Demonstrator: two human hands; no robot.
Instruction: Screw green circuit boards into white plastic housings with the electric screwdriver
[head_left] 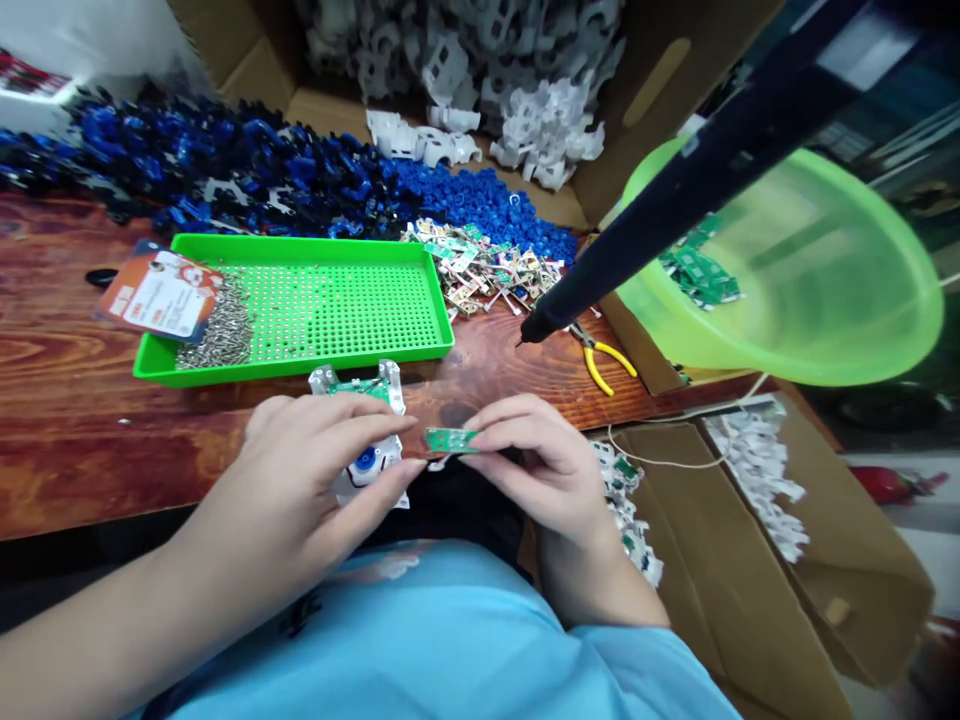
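Observation:
My right hand (536, 455) pinches a small green circuit board (448, 440) between thumb and fingers, in front of my body. A small white piece shows just under the board. My left hand (330, 460) is just to the left, its thumb and fingertips apart and pointing toward the board, with nothing visible between them. Partly behind my left hand is a white plastic housing (386, 480) with a green board in its upper part and a blue round part lower down. It lies at the table's near edge, and my left hand hides much of it.
Beyond my hands stands a green perforated tray (352, 250) with screws (225, 325). Small boards (487, 265), blue parts and white shells are heaped behind. A dark electric screwdriver (600, 265) slants in from upper right, above yellow-handled pliers (600, 365). A green basin (840, 340) and cartons stand right.

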